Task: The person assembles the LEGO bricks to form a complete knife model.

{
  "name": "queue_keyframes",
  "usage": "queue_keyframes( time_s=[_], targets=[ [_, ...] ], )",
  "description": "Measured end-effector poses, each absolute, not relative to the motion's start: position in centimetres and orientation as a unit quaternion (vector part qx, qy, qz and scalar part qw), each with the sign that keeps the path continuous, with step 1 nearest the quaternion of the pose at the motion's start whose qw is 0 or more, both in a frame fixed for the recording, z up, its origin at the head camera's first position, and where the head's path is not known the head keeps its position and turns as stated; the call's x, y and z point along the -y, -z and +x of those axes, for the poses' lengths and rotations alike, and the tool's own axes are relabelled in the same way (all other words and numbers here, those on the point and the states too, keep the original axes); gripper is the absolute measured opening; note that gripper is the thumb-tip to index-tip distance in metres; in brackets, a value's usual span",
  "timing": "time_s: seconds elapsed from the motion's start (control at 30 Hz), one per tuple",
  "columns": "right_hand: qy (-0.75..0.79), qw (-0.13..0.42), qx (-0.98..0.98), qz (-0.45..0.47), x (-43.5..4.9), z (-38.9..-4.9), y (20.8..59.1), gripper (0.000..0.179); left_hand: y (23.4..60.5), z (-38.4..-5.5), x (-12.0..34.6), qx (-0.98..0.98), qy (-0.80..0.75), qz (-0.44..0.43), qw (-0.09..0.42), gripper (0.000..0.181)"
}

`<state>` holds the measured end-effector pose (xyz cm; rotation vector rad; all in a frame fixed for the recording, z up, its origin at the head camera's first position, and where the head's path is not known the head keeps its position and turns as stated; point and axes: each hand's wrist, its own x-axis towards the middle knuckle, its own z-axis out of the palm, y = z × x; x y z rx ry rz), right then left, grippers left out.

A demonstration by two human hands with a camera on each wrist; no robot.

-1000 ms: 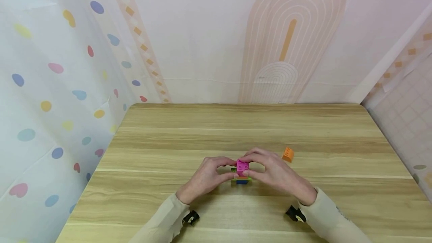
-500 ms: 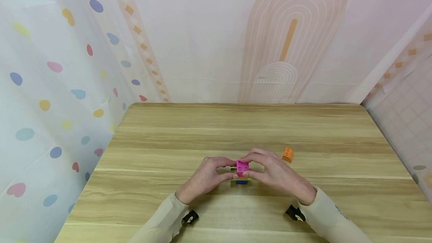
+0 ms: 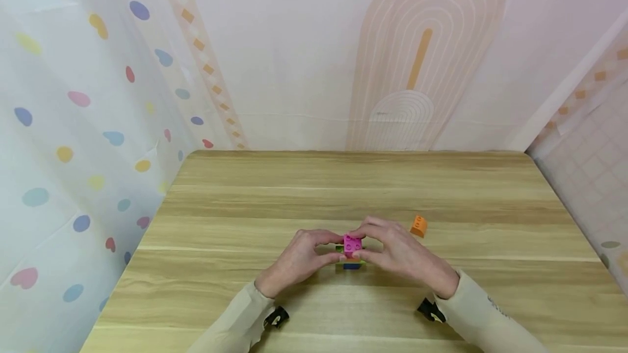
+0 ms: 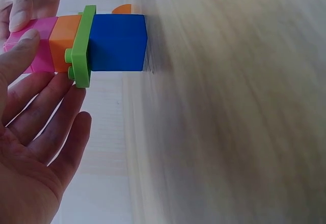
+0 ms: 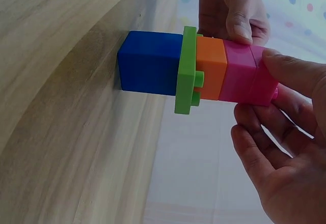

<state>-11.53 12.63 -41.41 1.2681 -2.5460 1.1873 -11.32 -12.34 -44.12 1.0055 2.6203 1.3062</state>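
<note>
A small tower of toy building blocks stands on the table. At its bottom is a blue block (image 4: 118,43), with a thin green plate (image 5: 186,71) over it that juts out and shows studs. Above that come an orange block (image 5: 210,63) and pink blocks (image 3: 352,245) on top, with a seam between them in the right wrist view. My left hand (image 3: 304,256) pinches the pink part from the left with thumb and fingers. From the right, my right hand (image 3: 399,249) pinches the same pink part, its thumb close to the top.
A loose orange block (image 3: 418,226) with a curved side lies on the wooden table (image 3: 275,200), just beyond my right hand. A patterned curtain (image 3: 294,59) hangs behind the table's far edge and along the left side. Black straps (image 3: 430,310) sit at both cuffs.
</note>
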Motion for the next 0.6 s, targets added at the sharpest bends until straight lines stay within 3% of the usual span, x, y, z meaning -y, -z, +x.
queue_keyframes(
  time_s=[0.6],
  targets=[
    [-0.361,0.016,0.853,0.377,-12.58,-11.17,40.88,0.035,44.12,-11.2,12.27,-0.845,-0.425,0.322,0.024,0.033]
  ],
)
